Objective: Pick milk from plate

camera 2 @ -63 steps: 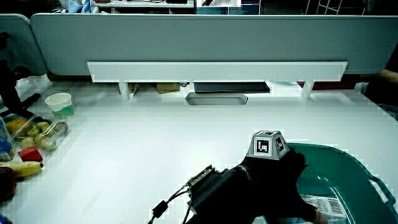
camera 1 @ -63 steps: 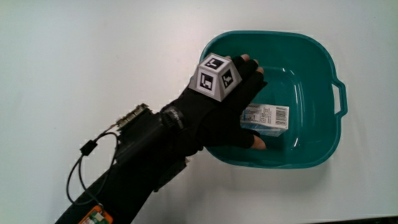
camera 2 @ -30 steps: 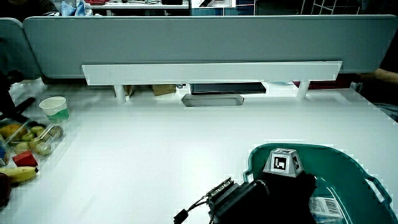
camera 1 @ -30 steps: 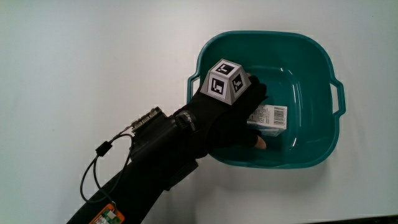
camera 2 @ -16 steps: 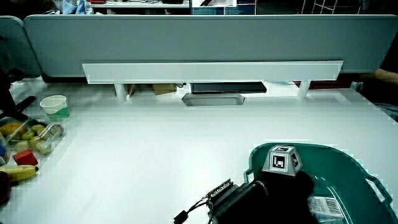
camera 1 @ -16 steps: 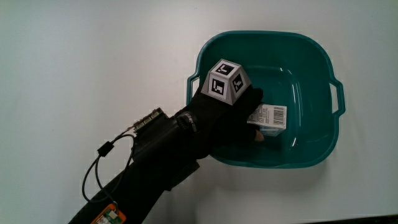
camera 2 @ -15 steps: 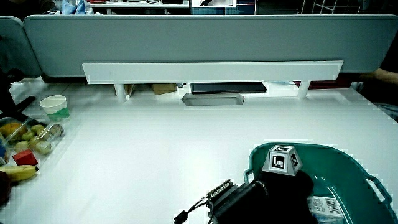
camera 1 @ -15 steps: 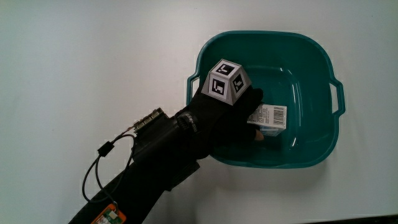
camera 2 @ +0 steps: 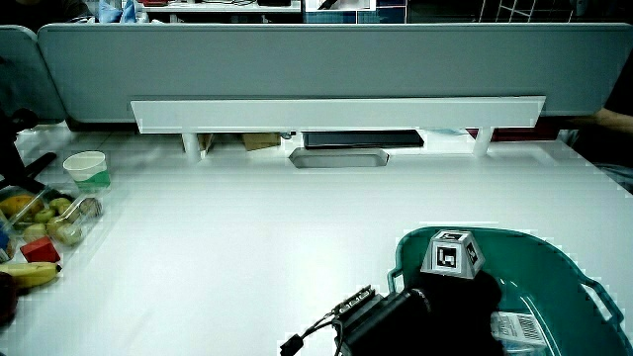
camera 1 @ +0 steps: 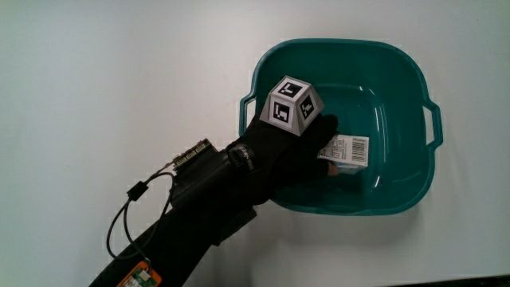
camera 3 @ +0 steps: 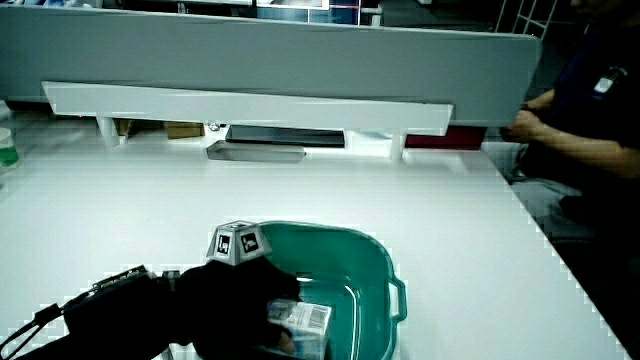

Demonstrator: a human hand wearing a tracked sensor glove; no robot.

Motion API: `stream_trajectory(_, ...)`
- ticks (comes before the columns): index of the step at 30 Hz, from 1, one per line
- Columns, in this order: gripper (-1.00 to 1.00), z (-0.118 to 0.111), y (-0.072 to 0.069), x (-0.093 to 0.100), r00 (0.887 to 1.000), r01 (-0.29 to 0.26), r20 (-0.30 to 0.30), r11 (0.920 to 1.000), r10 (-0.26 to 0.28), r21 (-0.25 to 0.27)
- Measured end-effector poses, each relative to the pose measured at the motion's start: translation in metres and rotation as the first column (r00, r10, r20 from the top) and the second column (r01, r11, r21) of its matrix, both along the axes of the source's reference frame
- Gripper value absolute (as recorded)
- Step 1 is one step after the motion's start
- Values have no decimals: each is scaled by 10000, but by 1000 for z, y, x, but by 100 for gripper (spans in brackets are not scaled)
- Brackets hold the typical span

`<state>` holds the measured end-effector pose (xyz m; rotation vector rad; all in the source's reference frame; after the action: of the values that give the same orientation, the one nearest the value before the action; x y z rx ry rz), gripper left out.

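A teal plastic basin [camera 1: 416, 78] stands on the white table in place of a plate. A small milk carton [camera 1: 349, 149] with a barcode label lies on the basin's floor. The gloved hand [camera 1: 321, 153] reaches over the basin's rim, its fingers curled around the end of the carton nearer to the forearm. The patterned cube [camera 1: 289, 104] on its back faces up. In both side views the hand [camera 2: 451, 299] [camera 3: 250, 295] covers part of the carton [camera 2: 517, 326] [camera 3: 308, 322] inside the basin [camera 2: 566, 265] [camera 3: 372, 258].
A side view shows a white cup [camera 2: 87, 167], a container of fruit [camera 2: 51, 214] and a banana [camera 2: 26, 272] at the table's edge, away from the basin. A low grey partition [camera 2: 297, 59] with a white shelf [camera 2: 336, 111] bounds the table. A cable [camera 1: 131, 203] hangs off the forearm.
The hand reached a little deeper into the basin, and its spread fingers and thumb have curled in onto the milk carton. The carton and the basin have stayed in place.
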<state>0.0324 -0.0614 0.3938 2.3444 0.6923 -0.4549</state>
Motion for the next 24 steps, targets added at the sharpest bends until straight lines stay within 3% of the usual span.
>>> stream_trajectory(12,100,-12,-1,-3,9985,112,-538,9985,-83,541)
stream_trajectory(24,100,-55,-7,-14,9941,175,-1087,9918,-37,1270)
